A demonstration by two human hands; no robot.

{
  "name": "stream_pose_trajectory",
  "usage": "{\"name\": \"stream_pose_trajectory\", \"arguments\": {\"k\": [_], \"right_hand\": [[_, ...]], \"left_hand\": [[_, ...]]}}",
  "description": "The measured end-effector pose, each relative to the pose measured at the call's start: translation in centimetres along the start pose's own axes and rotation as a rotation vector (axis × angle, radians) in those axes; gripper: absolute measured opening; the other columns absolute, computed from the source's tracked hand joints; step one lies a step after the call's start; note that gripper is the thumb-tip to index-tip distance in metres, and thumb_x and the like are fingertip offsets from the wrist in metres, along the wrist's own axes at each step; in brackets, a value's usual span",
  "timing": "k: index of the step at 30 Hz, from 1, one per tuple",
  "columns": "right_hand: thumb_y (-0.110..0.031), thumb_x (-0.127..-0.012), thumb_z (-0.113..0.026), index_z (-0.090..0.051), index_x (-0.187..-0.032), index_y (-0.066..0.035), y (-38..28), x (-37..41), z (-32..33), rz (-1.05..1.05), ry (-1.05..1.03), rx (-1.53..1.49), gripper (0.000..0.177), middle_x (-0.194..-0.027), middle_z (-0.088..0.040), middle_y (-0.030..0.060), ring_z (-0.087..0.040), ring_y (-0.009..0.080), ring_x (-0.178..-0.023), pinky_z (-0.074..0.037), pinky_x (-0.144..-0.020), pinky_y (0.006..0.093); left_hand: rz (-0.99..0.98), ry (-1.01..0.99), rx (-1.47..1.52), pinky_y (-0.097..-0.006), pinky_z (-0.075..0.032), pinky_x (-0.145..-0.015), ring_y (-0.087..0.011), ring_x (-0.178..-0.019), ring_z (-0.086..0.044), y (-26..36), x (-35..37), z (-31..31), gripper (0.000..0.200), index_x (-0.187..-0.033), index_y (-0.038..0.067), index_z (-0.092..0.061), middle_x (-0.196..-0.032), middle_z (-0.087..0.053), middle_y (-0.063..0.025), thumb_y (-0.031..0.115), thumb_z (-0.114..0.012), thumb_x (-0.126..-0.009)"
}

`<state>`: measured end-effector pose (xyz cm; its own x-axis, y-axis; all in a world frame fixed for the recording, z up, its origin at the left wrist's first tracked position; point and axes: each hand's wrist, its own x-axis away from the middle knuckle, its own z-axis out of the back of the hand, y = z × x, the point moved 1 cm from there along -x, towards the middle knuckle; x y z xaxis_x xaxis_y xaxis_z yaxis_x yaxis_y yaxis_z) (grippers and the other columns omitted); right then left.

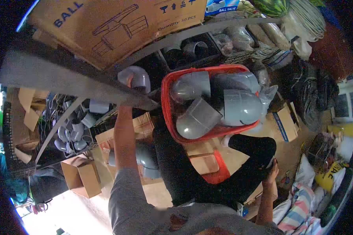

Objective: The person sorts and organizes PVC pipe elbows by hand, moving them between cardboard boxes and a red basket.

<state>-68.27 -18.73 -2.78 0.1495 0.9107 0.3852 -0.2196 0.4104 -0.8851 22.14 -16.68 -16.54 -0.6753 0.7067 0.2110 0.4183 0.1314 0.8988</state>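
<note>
My left arm reaches forward, and my left hand (130, 81) is closed on a grey plastic pipe elbow (139, 76) beside a red plastic basket (165, 100). A grey metal bar (78, 78) crosses in front and hides part of that hand. Inside the basket lie several large grey elbows (242, 107), some with a clear plastic look over them. My right hand (271, 174) rests against my bent leg (252, 150), its fingers stretched along it and apparently holding nothing.
A large carton (117, 29) printed "BALL" stands ahead. Black crates with pipe fittings (72, 135) sit at left, near an open small carton (81, 176). More grey fittings (145, 158) lie beside my left arm. Sacks and striped cloth (302, 203) lie at right.
</note>
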Motion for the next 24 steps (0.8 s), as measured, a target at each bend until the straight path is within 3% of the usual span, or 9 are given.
{"name": "stream_pose_trajectory", "arguments": {"k": [3,5,9,12,14,16,19,21,24], "right_hand": [[-0.015,-0.089,-0.068,-0.049,-0.14,0.0,-0.6,-0.1,-0.9,0.021,0.028,0.176,0.057,-0.126,-0.058,0.0201,-0.057,0.0342,-0.115,-0.047,-0.098,0.0447],[-0.036,-0.102,-0.05,-0.06,-0.122,0.0,-2.2,0.2,-3.3,-0.049,0.146,-0.195,0.042,-0.104,-0.066,0.01,-0.067,0.0214,-0.078,-0.056,-0.057,0.032],[-0.036,-0.103,-0.049,-0.06,-0.122,0.001,-0.3,-1.0,-2.7,0.203,0.194,0.187,0.044,-0.104,-0.066,0.0108,-0.067,0.0212,-0.079,-0.056,-0.058,0.0324],[-0.035,-0.104,-0.047,-0.059,-0.125,0.003,1.0,-2.3,-2.0,0.173,0.098,0.221,0.045,-0.106,-0.066,0.0121,-0.066,0.0212,-0.081,-0.055,-0.059,0.0335],[-0.036,-0.103,-0.048,-0.06,-0.123,0.003,1.6,-2.6,-2.1,0.261,0.086,0.249,0.046,-0.106,-0.066,0.0117,-0.066,0.0204,-0.078,-0.054,-0.06,0.0337],[-0.036,-0.103,-0.049,-0.062,-0.12,0.004,-0.2,-1.6,-4.3,0.33,0.094,0.263,0.045,-0.105,-0.066,0.0116,-0.065,0.0198,-0.079,-0.054,-0.062,0.0337],[-0.034,-0.101,-0.054,-0.063,-0.117,0.003,1.3,-2.2,-3.3,0.174,0.064,0.127,0.042,-0.104,-0.067,0.0108,-0.066,0.0209,-0.081,-0.056,-0.068,0.0354],[-0.034,-0.099,-0.058,-0.062,-0.117,0.002,0.7,-2.8,-3.9,0.058,0.042,-0.042,0.04,-0.099,-0.068,0.0113,-0.068,0.024,-0.079,-0.058,-0.067,0.0378],[-0.037,-0.1,-0.055,-0.062,-0.114,0.001,-9.5,3.1,-12.2,-0.171,0.143,-0.452,0.041,-0.092,-0.069,0.0114,-0.068,0.0262,-0.072,-0.058,-0.063,0.0395]], "left_hand": [[0.028,-0.098,-0.245,-0.0424,-0.054,-0.085,-0.0259,-0.106,-0.064,-2.9,-2.7,-1.4,0.053,-0.125,0.006,-0.057,-0.119,-0.064,-0.0102,0.044,-0.069,-0.091],[0.06,-0.16,-0.392,-0.0414,-0.054,-0.085,-0.0248,-0.104,-0.065,-4.3,-3.0,-2.1,0.048,-0.121,0.006,-0.059,-0.116,-0.066,-0.0096,0.042,-0.069,-0.091],[0.054,-0.195,-0.676,-0.0395,-0.054,-0.084,-0.0226,-0.1,-0.067,-5.5,-2.2,-1.8,0.04,-0.114,0.005,-0.064,-0.109,-0.069,-0.0084,0.039,-0.068,-0.093],[0.018,-0.14,-0.661,-0.0384,-0.054,-0.084,-0.0219,-0.098,-0.068,-5.7,-1.8,-1.4,0.036,-0.114,0.004,-0.065,-0.108,-0.07,-0.0085,0.034,-0.067,-0.094],[0.056,-0.244,0.01,-0.04,-0.053,-0.089,-0.0235,-0.1,-0.067,-6.2,-1.1,1.3,0.034,-0.122,0.004,-0.061,-0.109,-0.07,-0.0111,0.026,-0.064,-0.097],[-0.043,-0.16,0.144,-0.04,-0.054,-0.087,-0.024,-0.1,-0.068,-6.3,2.1,2.1,0.034,-0.123,0.004,-0.061,-0.11,-0.07,-0.012,0.025,-0.064,-0.096],[-0.237,0.307,0.198,-0.0371,-0.056,-0.078,-0.0229,-0.092,-0.068,-2.2,14.9,-0.5,0.03,-0.119,0.005,-0.061,-0.104,-0.07,-0.0122,0.023,-0.065,-0.096],[-0.137,0.544,0.126,-0.034,-0.057,-0.072,-0.0202,-0.083,-0.067,0.7,23.1,-5.5,0.026,-0.115,0.006,-0.06,-0.097,-0.069,-0.01,0.023,-0.065,-0.096],[-0.202,0.36,0.055,-0.0353,-0.057,-0.072,-0.0194,-0.079,-0.066,0.6,34.2,-8.3,0.027,-0.114,0.004,-0.059,-0.094,-0.068,-0.0094,0.024,-0.065,-0.097]]}}
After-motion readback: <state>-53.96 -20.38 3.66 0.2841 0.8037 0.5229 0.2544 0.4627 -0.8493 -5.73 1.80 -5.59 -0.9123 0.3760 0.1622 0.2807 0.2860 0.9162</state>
